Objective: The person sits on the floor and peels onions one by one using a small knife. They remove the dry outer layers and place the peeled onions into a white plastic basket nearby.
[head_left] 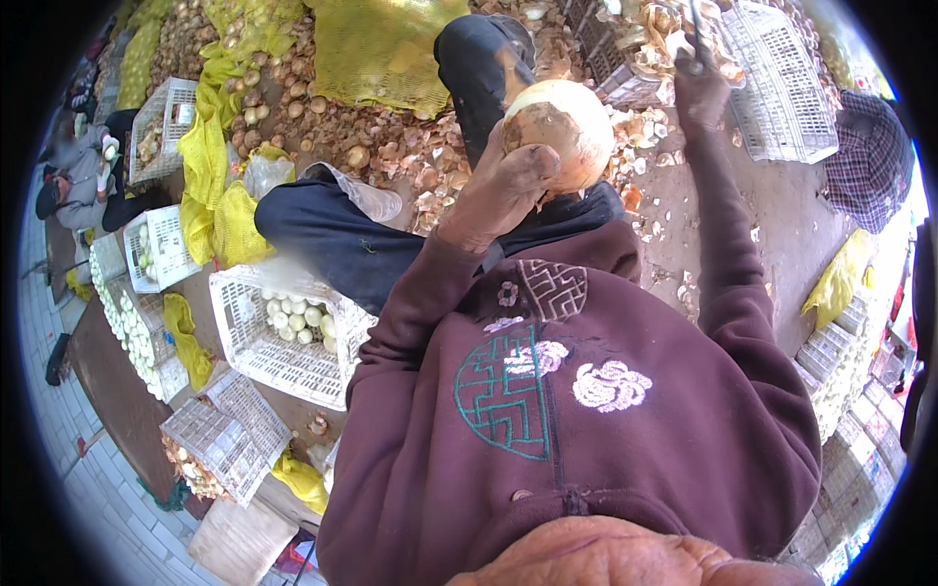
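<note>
My left hand [496,193] is raised in front of my chest, its fingers wrapped round a large onion [576,122]. Pale flesh shows at the onion's top, while brown dry skin still covers the part near my thumb. Off to the right, apart from the onion, my right hand [702,96] is closed round the handle of a knife [696,27]. The thin blade points away from me, near a dark crate heaped with onion skins [664,49].
Left of my knee, a white crate [256,363] holds peeled onions. Another white crate [782,93] stands at right. Unpeeled onions [293,107] and loose skins cover the ground ahead, with yellow mesh sacks [381,54] around. Another person [83,190] sits at far left.
</note>
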Tool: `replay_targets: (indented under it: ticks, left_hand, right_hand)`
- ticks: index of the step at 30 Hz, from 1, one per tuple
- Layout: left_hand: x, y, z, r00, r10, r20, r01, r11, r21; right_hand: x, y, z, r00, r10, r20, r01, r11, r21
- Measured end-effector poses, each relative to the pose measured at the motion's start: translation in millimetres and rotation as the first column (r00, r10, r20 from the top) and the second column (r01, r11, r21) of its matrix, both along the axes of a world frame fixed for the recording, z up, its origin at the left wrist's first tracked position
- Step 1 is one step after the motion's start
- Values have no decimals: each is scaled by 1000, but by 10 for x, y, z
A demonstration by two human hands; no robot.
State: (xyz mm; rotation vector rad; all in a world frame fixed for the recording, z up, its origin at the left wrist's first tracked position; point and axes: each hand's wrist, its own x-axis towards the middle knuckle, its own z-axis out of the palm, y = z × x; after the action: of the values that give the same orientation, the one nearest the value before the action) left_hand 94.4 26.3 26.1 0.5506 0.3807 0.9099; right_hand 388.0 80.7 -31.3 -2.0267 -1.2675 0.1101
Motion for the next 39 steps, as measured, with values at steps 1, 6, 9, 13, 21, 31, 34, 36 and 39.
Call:
replay_targets:
  ticks: [1,6,9,13,21,31,34,36,39]
  left_hand:
    - [21,30,25,999,-36,14,37,999,-10]
    - [-30,490,258,712,438,-549,161,658,735]
    - [-166,578,305,549,568,-614,301,551,778]
    - [-219,483,208,571,643,-511,13,615,788]
    - [-564,244,-155,906,338,-254,-338,940,44]
    - [-701,152,-170,919,356,-170,-375,922,-97]
    - [-758,150,-252,935,310,-174,-326,942,-75]
    - [-739,126,-242,929,312,-200,-335,938,-88]
    - [-600,89,-160,900,364,-241,-398,910,-115]
  right_hand:
    - [189,3,-82,984,-60,-165,53,997,-49]
    - [-788,-426,172,-26,384,-923,-464,813,351]
    - [-1286,-483,132,-489,183,-853,-340,860,380]
    - [-1787,-417,156,-221,385,-896,-343,829,441]
    - [-1497,-476,540,640,605,-474,-657,750,72]
    - [-1701,-332,532,612,791,-13,-791,612,-18]
    - [-1745,-316,545,619,783,59,-781,622,-59]
    - [-1781,-317,564,629,769,116,-765,639,-82]
    - [-1823,-279,564,641,749,167,-747,659,-86]
